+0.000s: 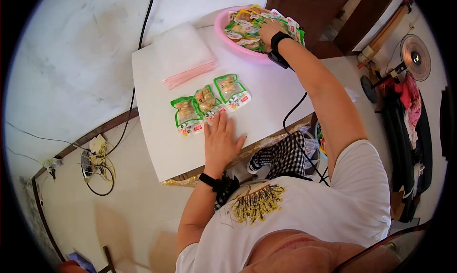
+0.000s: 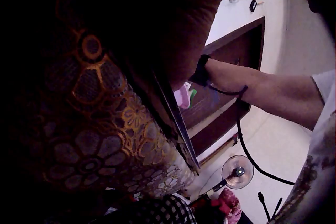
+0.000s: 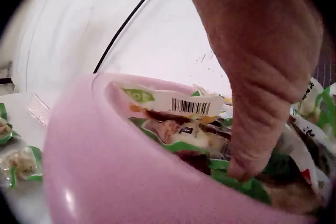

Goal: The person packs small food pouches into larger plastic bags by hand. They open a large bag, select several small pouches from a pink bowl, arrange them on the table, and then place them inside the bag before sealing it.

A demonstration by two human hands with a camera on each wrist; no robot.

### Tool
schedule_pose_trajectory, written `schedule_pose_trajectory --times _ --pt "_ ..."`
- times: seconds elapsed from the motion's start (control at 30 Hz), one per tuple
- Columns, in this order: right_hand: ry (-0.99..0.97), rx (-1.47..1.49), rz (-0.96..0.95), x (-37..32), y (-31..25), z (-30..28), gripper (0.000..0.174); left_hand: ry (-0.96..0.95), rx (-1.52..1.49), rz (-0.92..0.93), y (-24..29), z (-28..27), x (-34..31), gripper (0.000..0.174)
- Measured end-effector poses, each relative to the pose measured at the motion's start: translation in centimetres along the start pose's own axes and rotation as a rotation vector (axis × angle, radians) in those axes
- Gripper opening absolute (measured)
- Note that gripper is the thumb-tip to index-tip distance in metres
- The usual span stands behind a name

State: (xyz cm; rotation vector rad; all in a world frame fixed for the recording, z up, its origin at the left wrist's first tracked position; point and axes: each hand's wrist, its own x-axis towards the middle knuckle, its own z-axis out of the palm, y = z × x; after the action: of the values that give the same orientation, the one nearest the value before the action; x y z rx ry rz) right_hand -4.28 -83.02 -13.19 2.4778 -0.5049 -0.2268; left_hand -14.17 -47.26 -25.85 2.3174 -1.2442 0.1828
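My left hand (image 1: 220,147) lies on the table with its fingers extended, fingertips on the lower end of the middle snack packet (image 1: 206,99). On either side of it lie a left packet (image 1: 186,112) and a right packet (image 1: 229,85), all green-edged with clear windows showing pale food. My right hand (image 1: 270,30) reaches into a pink basin (image 3: 105,150) heaped with similar packets (image 3: 184,134). In the right wrist view its thumb points down onto a green packet edge, while the other fingers are hidden; I cannot tell whether it grips one.
A stack of clear plastic bags (image 1: 183,51) with pink edges lies at the table's back left. The white table (image 1: 154,125) stands against the wall. A black cable (image 1: 291,112) hangs over its front edge. On the right, a fan (image 1: 415,58) stands on the floor.
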Motion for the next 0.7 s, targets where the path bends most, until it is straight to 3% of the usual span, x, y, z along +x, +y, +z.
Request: schedule_pose_trajectory --times 0.2,0.4,0.5,0.53,0.67,0.7 --pt "0.041 0.062 0.054 -0.2 1.0 -0.8 0.022 0.0 0.011 0.004 0.1 -0.8 -0.1 0.056" --pt "0.4 0.199 0.074 -1.3 4.1 -1.1 0.023 -0.004 0.02 0.015 0.1 -0.5 -0.1 0.055" --pt "0.436 0.684 0.045 -2.3 6.1 -1.5 0.024 0.0 0.033 0.021 0.2 -0.4 -0.2 0.055" --pt "0.545 0.808 -0.015 -2.7 6.4 -1.3 0.022 0.0 0.032 0.02 0.2 -0.3 -0.2 0.055" --pt "0.685 1.113 -0.211 -5.3 6.9 -1.2 0.015 0.003 0.047 0.032 0.3 -0.2 -0.2 0.054" --pt "0.616 1.186 -0.215 -6.8 6.6 -1.7 0.012 0.003 0.055 0.036 0.3 -0.3 -0.2 0.054"
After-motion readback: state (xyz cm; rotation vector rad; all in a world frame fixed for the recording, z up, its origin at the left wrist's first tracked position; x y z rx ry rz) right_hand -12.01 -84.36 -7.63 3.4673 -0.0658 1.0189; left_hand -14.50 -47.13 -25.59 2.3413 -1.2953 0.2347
